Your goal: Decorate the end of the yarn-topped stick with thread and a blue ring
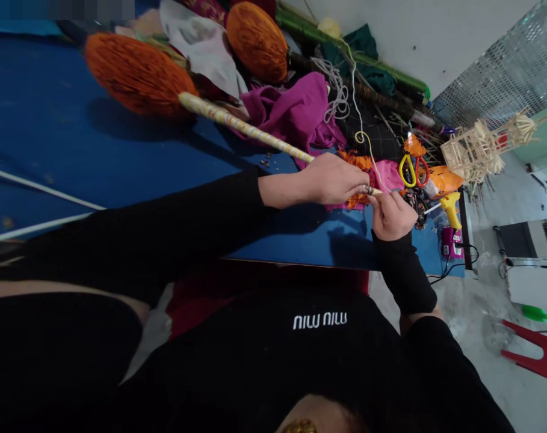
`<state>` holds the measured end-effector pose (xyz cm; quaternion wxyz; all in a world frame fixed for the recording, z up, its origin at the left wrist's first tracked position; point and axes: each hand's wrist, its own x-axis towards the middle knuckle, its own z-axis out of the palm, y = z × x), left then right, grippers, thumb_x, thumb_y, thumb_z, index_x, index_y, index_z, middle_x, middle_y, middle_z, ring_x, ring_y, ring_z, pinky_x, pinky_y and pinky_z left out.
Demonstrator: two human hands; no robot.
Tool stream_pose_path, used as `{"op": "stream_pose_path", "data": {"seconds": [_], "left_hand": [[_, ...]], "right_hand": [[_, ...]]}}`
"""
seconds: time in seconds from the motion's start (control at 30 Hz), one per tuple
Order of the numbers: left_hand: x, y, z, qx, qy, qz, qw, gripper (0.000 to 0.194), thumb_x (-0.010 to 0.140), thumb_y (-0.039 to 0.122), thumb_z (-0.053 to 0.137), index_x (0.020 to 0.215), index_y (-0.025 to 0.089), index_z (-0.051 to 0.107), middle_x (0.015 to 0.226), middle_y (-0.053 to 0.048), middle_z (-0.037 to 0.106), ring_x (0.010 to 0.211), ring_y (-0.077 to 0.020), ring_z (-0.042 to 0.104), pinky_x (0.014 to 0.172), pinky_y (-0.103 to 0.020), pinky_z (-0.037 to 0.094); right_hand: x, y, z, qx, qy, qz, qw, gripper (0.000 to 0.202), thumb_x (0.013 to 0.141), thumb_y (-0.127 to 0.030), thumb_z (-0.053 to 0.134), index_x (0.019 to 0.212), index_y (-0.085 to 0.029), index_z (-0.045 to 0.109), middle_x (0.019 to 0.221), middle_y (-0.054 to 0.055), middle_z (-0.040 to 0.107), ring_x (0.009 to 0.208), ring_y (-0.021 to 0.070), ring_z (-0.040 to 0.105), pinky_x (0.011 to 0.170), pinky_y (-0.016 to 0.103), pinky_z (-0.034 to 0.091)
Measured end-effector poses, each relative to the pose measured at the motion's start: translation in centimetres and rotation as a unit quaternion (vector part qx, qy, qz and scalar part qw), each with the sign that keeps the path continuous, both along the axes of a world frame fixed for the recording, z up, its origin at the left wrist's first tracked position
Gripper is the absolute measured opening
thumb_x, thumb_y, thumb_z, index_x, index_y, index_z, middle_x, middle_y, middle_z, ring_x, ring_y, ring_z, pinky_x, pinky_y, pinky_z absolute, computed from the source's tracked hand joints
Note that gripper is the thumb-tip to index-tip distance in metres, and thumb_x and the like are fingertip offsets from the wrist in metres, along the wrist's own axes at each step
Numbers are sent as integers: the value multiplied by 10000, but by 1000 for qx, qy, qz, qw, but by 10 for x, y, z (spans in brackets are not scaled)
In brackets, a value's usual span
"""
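A long stick wrapped in pale yellow, striped material slants across the blue table, with a large orange fringed head at its far left end. My left hand is wrapped round the stick near its right end. Close beside it, my right hand has its fingers pinched together at the stick's tip, against a pale yellow string that runs up and back over the heap. What exactly the right fingertips hold is too small to tell apart.
Purple cloth, a second orange head and grey cord lie behind the stick. Scissors with yellow and red handles, a yellow glue gun and a purple box sit at the right. The blue table's front edge runs below my hands.
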<state>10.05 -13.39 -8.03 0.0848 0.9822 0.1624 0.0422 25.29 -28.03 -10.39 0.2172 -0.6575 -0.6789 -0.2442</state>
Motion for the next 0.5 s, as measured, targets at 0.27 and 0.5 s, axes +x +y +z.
{"op": "stream_pose_path", "data": {"seconds": [0.27,0.5], "left_hand": [[-1,-1,2,-14,-9,12,1000,439,1064,388,329,1195,228,716,1155,-48,799,989,-234,737,673,-325,346],[-4,1,1,-13,-46,11,999,432,1034,382,333,1111,241,734,1036,-26,803,899,-194,721,664,-304,355]], "right_hand": [[-5,-7,-34,29,-24,-29,999,271,1047,-314,522,1075,-191,762,888,80,757,670,121,643,639,241,451],[-3,-7,-48,26,-14,-62,998,300,1042,-330,524,1099,-175,774,938,97,785,673,124,678,619,236,473]]}}
